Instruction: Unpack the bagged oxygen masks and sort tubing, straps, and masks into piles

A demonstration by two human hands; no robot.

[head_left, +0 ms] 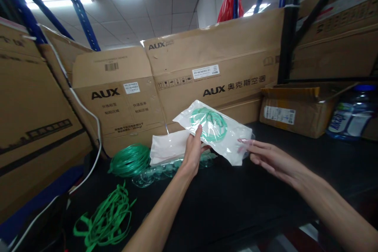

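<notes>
Clock positions taken about the packet. Packet [226, 138], white with a clear face, is held above the black table [218, 208], tilted, its right end lower; a coil of pale green tube [209, 124] shows inside. Left hand [194, 150], at 8 o'clock, grasps the packet, thumb on the clear face, fingers mostly hidden underneath. Right hand [270, 158], near 4 o'clock, has its fingers extended, tips touching the packet's right end; cannot tell whether they pinch it. On the table: white pouches [168, 147] and a green coil [130, 161] between 8 and 9 o'clock; clear plastic pieces [156, 173] and tangled green straps [109, 216] at 8; an opened small carton [279, 115] between 2 and 3; a blue-capped bottle [351, 116] at 3. Large cardboard box [183, 63] stands at 12.
</notes>
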